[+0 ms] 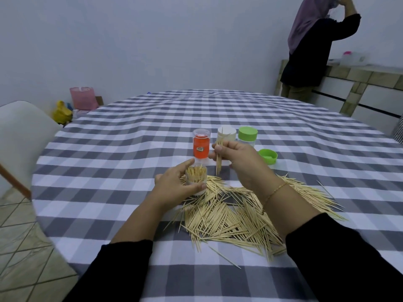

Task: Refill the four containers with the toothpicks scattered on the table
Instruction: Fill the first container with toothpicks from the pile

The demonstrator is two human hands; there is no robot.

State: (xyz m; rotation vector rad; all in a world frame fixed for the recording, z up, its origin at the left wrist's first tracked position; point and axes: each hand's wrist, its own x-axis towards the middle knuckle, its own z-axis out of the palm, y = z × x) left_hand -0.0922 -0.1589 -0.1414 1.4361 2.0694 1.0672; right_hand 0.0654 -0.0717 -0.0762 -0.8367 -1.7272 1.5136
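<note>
Pale pointed toothpicks (229, 216) heaped, left fingers (197, 187) curled round clear container (195, 176), right fingers (218, 148) pinching bundle (218, 164)

Three containers (224, 142) behind open container (196, 176), toothpick pile (239, 216) right of it.

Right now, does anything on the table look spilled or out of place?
Yes. A big heap of toothpicks lies spilled on the tablecloth, some strays toward the near edge. A green lid sits loose beside the jars. The left hand holds an open, partly filled jar.
</note>
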